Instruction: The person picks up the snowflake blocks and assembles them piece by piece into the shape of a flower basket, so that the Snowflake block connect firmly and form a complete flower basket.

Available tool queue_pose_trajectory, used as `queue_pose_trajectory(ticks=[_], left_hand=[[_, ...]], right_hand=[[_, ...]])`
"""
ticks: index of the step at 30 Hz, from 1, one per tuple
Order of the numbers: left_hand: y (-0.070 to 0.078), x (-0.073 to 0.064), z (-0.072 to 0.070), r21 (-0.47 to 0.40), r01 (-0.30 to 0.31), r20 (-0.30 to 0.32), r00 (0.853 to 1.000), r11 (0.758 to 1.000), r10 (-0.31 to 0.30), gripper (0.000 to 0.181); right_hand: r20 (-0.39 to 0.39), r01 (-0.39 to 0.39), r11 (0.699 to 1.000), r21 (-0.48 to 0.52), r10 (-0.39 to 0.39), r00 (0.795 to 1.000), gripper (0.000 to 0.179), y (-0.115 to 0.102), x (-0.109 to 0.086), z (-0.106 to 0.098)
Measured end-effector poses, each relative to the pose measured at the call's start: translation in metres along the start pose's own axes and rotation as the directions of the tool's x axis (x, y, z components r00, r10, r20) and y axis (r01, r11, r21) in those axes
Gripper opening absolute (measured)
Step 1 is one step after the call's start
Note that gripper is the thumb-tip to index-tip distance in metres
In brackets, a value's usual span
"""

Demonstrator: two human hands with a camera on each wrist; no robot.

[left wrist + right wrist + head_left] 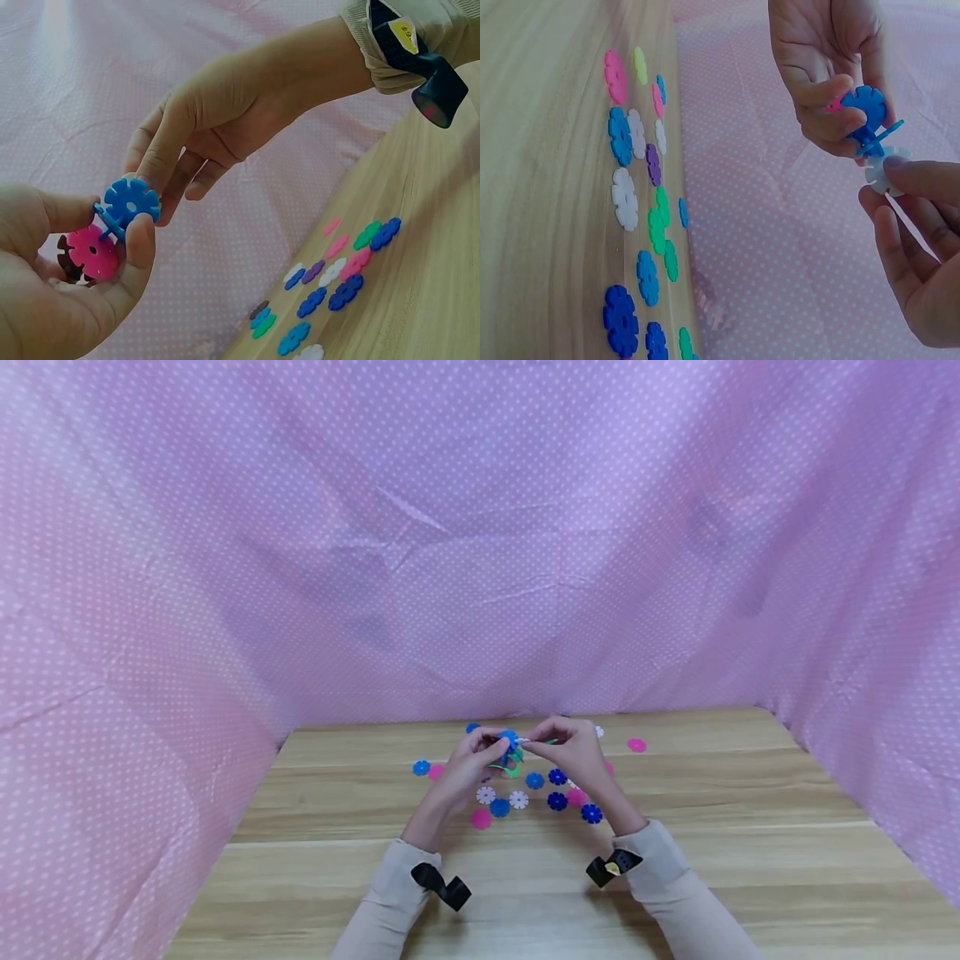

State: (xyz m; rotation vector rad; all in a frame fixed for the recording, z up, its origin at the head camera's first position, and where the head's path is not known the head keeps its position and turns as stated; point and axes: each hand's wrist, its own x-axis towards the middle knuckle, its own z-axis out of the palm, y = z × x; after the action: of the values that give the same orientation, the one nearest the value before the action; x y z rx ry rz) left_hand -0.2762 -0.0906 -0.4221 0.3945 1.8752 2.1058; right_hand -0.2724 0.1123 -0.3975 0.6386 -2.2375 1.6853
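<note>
While the left hand holds discs, the right pinches a white one.

No text can be read with certainty. The left wrist view shows a yellow label on the black strap around the person's right sleeve; it bears small dark characters, too blurred to make out. In the head view that label is a yellow patch, its marks illegible.

Head view, farther, looks forward-down; wrist views near, tilted (sharing held discs).
</note>
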Motion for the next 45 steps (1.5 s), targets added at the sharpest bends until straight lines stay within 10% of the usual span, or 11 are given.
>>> queue_pose_trajectory(ticks=[12, 28, 45], left_hand=[[0.0, -0.001, 0.01, -0.054, -0.061, -0.033, 0.998, 0.997, 0.06, 0.037], [-0.008, 0.003, 0.008, -0.041, -0.024, -0.27, 0.963, 0.999, 0.012, 0.048], [-0.007, 0.003, 0.004, -0.074, 0.023, -0.152, 0.988, 0.997, -0.034, 0.04]], right_hand=[[-0.007, 0.039, 0.999, 0.012, -0.039, 0.999, 0.007, 0.02, 0.001, -0.004], [0.083, -0.049, 0.998, -0.04, 0.052, 0.995, 0.012, 0.024, 0.001, 0.007], [0.327, 0.004, 0.99, -0.141, 0.043, 0.944, 0.015, 0.021, 0.008, -0.014]])
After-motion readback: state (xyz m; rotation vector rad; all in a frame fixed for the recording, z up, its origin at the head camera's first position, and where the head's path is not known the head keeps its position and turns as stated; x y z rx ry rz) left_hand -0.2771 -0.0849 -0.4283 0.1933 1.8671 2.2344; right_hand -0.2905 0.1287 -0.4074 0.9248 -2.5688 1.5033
